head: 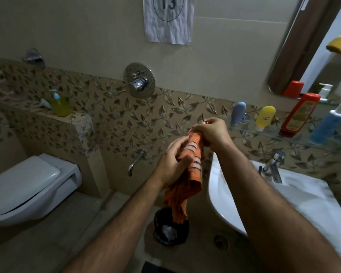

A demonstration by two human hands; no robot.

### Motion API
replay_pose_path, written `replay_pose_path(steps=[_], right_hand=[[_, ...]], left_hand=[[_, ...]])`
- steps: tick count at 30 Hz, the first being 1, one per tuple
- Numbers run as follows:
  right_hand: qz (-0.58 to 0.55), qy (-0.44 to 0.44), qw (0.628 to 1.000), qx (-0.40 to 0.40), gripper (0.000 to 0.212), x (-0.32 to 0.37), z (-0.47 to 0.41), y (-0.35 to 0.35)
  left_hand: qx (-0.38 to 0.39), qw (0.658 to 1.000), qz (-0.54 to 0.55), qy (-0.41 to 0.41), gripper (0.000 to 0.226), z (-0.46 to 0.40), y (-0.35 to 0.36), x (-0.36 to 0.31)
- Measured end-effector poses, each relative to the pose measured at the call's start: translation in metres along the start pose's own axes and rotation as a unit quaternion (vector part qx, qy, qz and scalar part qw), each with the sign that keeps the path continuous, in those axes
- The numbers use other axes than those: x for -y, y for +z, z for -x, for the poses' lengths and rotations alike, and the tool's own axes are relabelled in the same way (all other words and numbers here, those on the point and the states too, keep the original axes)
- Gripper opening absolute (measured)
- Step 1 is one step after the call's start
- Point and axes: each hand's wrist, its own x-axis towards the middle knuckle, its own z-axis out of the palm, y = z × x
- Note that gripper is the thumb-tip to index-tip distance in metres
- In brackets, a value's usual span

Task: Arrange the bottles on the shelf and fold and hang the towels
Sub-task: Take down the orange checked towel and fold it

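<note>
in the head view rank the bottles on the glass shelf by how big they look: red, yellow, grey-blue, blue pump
1. Red bottle, largest.
2. Blue pump bottle, close behind; nearer the frame edge, so unsure.
3. Grey-blue bottle and yellow bottle look alike, smallest; not ranked.
All stand on the glass shelf.

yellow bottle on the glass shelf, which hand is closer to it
Right. The right hand pinches the top of the orange towel just left of the yellow bottle; the left hand grips the towel lower and farther left.

Dim bathroom: beige wall tiles w/ leaf-pattern band [114,115], white toilet [28,184] left, basin [283,203] right, mirror [313,46] above.
</note>
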Motion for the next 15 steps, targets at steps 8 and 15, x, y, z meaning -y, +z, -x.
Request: replay_pose_path(steps=[8,15], right_hand=[[-0.133,0.084,0.987,0.041,0.007,-0.008,0.004,0.008],[-0.179,0.092,0.978,0.048,0.034,-0.013,0.005,0.010]], left_hand=[[-0.061,0.995,-0.021,-0.079,0.090,0.010,0.014,0.010],[-0.102,0.989,0.000,-0.110,0.009,0.012,-0.006,0.000]])
